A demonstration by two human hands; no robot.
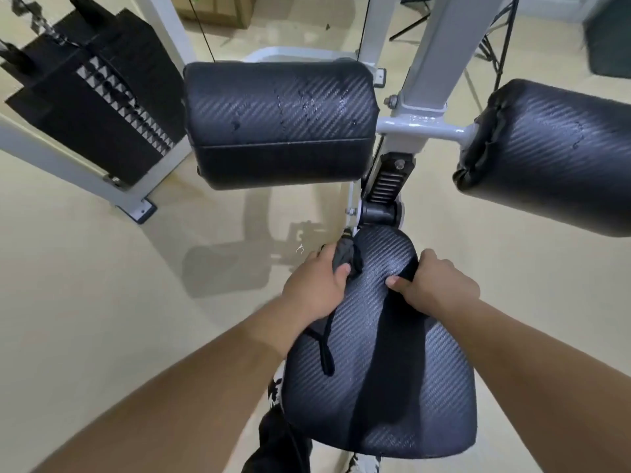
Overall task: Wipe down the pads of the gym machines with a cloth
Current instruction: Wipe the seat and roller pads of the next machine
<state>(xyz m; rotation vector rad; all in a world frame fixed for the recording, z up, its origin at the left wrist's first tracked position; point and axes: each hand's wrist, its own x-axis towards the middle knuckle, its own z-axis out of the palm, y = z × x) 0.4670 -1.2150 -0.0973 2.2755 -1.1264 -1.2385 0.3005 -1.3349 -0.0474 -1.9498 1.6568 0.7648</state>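
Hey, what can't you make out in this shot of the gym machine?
Head view only:
Right roller pad: far end cut off by the frame edge.
Cloth: mostly hidden inside the left hand.
Right hand: fingertips hidden behind the edge of the seat pad.
Weight stack: markings too small.

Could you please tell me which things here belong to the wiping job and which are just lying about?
Job: cloth held in left hand; seat pad, gripped by right hand; centre roller pad; right roller pad.
Lying about: weight stack; cardboard box.
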